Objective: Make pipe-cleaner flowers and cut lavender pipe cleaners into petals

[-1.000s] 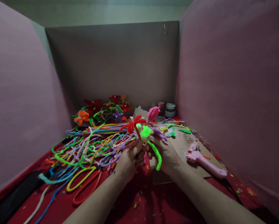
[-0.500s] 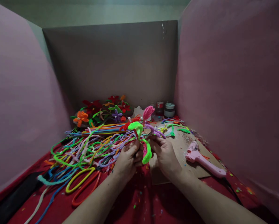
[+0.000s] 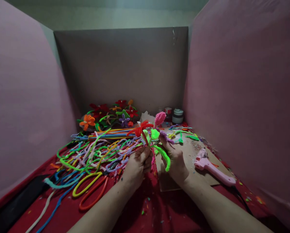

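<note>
Finished-looking flowers (image 3: 87,122) stand behind loose stems (image 3: 74,168); the left hand (image 3: 135,166) pinches the bunch (image 3: 140,130) low, fingers closed; its blooms rise above that grip, a green leaf drooping rightward; it seems well formed, though what is left I cannot tell; the right hand (image 3: 177,165), half open, touches its right side, its hold unclear; a glue gun (image 3: 215,171) lies farther right

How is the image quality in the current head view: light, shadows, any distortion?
Head view: dim overall, with the back panel in shadow; pink side walls lean outward, suggesting wide-angle stretch; no strong glare on the glue gun; fine detail where the left hand grips is murky.
</note>
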`<act>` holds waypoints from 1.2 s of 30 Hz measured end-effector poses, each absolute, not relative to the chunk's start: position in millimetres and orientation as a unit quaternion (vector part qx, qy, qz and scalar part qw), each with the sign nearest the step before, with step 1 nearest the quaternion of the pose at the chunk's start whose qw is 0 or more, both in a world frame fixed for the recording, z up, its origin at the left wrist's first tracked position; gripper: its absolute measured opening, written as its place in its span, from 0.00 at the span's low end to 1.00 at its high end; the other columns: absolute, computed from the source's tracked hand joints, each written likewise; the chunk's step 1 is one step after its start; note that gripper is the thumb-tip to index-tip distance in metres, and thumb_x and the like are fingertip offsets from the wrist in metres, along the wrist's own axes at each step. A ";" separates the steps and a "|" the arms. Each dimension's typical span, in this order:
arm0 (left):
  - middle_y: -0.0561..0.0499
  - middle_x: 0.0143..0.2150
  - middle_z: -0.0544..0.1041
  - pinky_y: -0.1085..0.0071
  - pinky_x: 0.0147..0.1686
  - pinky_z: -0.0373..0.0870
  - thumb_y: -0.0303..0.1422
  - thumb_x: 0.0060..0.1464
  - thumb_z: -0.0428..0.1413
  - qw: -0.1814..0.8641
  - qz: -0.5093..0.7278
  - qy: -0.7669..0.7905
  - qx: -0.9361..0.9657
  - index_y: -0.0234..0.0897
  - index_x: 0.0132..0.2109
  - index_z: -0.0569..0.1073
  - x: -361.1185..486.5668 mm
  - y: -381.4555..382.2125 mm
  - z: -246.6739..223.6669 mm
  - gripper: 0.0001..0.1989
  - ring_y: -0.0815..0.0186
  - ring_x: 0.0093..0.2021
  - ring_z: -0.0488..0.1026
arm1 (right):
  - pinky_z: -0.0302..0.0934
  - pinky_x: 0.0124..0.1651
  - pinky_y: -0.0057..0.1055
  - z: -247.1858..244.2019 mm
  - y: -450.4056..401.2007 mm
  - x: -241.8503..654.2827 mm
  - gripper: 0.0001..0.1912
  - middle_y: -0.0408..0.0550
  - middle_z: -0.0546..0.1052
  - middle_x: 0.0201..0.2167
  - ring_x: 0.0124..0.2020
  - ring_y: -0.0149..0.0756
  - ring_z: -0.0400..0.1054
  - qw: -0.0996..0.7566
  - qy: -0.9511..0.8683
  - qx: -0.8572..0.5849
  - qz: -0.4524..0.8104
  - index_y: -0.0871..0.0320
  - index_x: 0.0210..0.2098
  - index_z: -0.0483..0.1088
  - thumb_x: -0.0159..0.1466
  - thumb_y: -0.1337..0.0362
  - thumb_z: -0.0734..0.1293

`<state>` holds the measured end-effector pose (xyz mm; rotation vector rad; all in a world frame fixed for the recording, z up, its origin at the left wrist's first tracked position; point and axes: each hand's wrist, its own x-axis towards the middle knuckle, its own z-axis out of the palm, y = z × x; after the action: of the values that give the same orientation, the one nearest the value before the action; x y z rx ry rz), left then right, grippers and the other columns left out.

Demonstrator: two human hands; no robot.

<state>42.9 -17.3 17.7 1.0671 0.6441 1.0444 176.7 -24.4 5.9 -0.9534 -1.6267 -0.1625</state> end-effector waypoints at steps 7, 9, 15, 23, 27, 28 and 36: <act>0.62 0.17 0.48 0.79 0.15 0.39 0.40 0.51 0.53 0.675 0.476 0.282 0.488 0.36 0.25 0.56 44.3 -20.9 18.2 0.17 0.79 0.16 0.42 | 0.64 0.36 0.30 7.9 -21.6 185.3 0.23 0.55 0.78 0.32 0.31 0.38 0.72 0.459 -0.736 -0.456 -0.200 0.61 0.53 0.65 0.59 0.73 0.54; 0.62 0.17 0.49 0.80 0.15 0.40 0.40 0.51 0.53 0.676 0.478 0.280 0.486 0.36 0.25 0.56 43.8 -20.8 18.6 0.17 0.79 0.16 0.43 | 0.64 0.38 0.30 8.2 -22.1 185.4 0.22 0.55 0.78 0.33 0.34 0.38 0.72 0.450 -0.737 -0.454 -0.218 0.61 0.51 0.66 0.59 0.73 0.54; 0.62 0.16 0.48 0.81 0.14 0.41 0.41 0.47 0.57 0.690 0.510 0.260 0.443 0.36 0.24 0.55 48.9 -23.0 21.0 0.19 0.80 0.16 0.42 | 0.63 0.42 0.28 9.8 -23.0 181.1 0.17 0.53 0.78 0.35 0.38 0.36 0.72 0.491 -0.707 -0.469 -0.196 0.61 0.46 0.70 0.60 0.71 0.57; 0.63 0.15 0.50 0.82 0.13 0.40 0.39 0.42 0.60 0.691 0.544 0.255 0.403 0.36 0.24 0.56 55.3 -24.8 22.3 0.20 0.80 0.14 0.43 | 0.62 0.35 0.26 8.8 -17.9 174.9 0.17 0.52 0.78 0.34 0.31 0.36 0.72 0.508 -0.695 -0.473 -0.190 0.62 0.46 0.70 0.60 0.71 0.57; 0.63 0.15 0.50 0.82 0.13 0.41 0.40 0.43 0.59 0.698 0.529 0.254 0.411 0.36 0.24 0.57 53.3 -21.6 18.7 0.19 0.80 0.14 0.43 | 0.62 0.35 0.26 8.2 -16.4 177.3 0.19 0.53 0.78 0.35 0.33 0.36 0.72 0.490 -0.696 -0.488 -0.193 0.60 0.48 0.69 0.60 0.72 0.56; 0.63 0.15 0.50 0.82 0.13 0.41 0.40 0.43 0.59 0.697 0.528 0.257 0.412 0.36 0.24 0.57 52.9 -20.7 17.7 0.18 0.80 0.14 0.43 | 0.62 0.35 0.26 8.4 -16.3 178.0 0.19 0.53 0.78 0.34 0.33 0.36 0.72 0.482 -0.699 -0.491 -0.196 0.59 0.49 0.68 0.60 0.72 0.56; 0.61 0.16 0.52 0.81 0.14 0.41 0.39 0.48 0.56 0.671 0.542 0.249 0.441 0.33 0.26 0.65 47.9 -14.7 15.9 0.14 0.80 0.15 0.45 | 0.60 0.28 0.25 10.4 -23.7 180.1 0.25 0.49 0.77 0.27 0.22 0.30 0.66 0.506 -0.723 -0.444 -0.156 0.58 0.55 0.61 0.60 0.75 0.53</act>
<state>47.9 -14.7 15.9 0.9930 0.5608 1.2210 180.1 -23.7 10.4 -1.0715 -1.7428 -0.3752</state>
